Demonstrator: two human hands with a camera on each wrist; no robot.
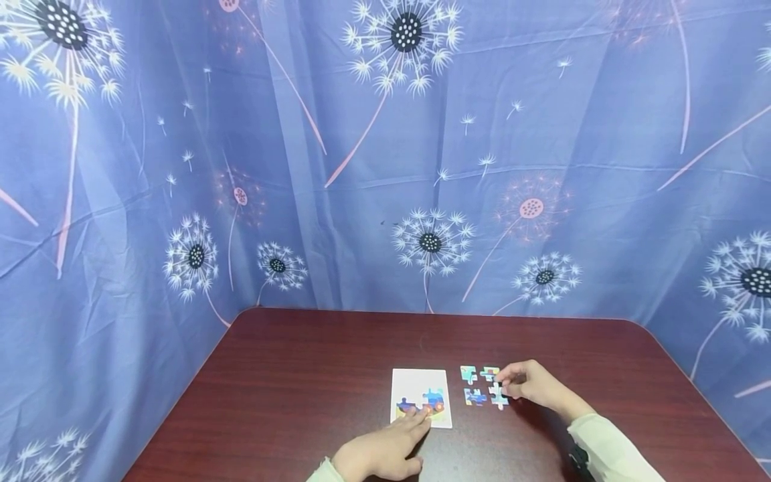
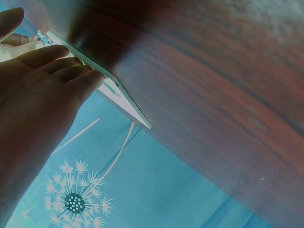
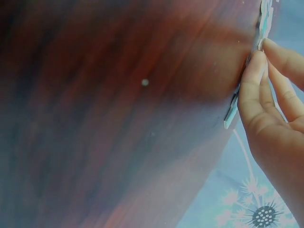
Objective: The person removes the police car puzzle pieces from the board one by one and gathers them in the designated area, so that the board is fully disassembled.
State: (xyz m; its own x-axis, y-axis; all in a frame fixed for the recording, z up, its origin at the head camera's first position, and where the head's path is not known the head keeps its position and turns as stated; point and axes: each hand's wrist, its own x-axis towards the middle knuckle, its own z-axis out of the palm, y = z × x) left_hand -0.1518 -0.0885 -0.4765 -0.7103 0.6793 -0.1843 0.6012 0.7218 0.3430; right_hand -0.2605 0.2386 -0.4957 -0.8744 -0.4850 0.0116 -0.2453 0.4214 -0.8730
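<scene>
A white puzzle board [image 1: 415, 380] lies on the table, with colourful jigsaw pieces [image 1: 434, 397] set in its lower part. My left hand [image 1: 388, 447] rests its straight fingers on the near edge of the board; they hide part of the picture. To the right of the board are several loose jigsaw pieces [image 1: 474, 397] in a close group. At the right side of that group, my right hand [image 1: 533, 385] pinches a jigsaw piece [image 1: 498, 400] between thumb and fingertips. In the right wrist view the loose pieces appear edge-on beside the fingertips.
The dark reddish-brown table [image 1: 301, 375] has rounded far corners. Blue curtains [image 1: 361, 221] with a dandelion print hang along its back and sides. A dark object [image 1: 579, 458] sits at the right sleeve's wrist.
</scene>
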